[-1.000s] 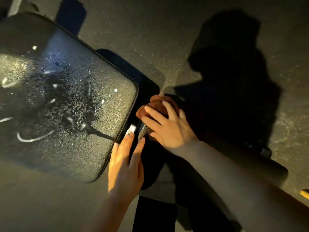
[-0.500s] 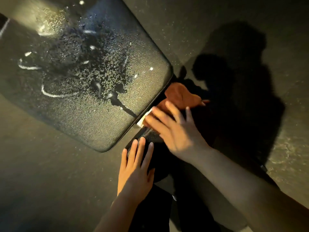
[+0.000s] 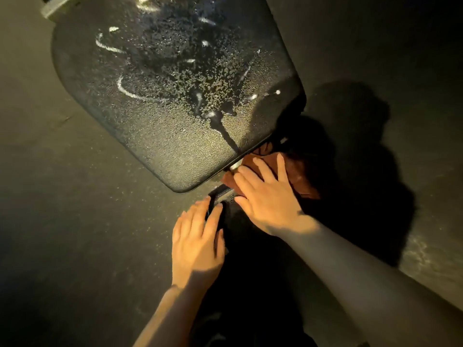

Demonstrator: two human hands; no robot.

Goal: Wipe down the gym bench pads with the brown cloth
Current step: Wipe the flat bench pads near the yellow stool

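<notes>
Spray beads (image 3: 190, 78) cover the large bench pad (image 3: 155, 136), with white foamy streaks and one dark run trailing down to the near edge, so the wiping of this pad looks not yet begun. The brown cloth (image 3: 298, 176) lies bunched just past that near edge, in the gap where the dark frame (image 3: 223, 191) shows, and the right hand (image 3: 265, 199) rests on top of it with fingers (image 3: 260, 166) spread and fairly straight, pressing the cloth down rather than clenching it. The left hand (image 3: 198, 239) lies flat beside it, fingers released and holding nothing, fingertips touching the frame. To do this step well, I would gather the cloth into a flat pad under the right palm, lift it onto the wet surface and start at the far end, drawing long overlapping strokes toward the near edge so the liquid is carried along rather than smeared. The run at the edge deserves an early pass, since it seems likely to drip into the gap. The left hand could brace the pad's side to steady it. Light is low and shadows are deep here, so missed patches may be hard to spot.
</notes>
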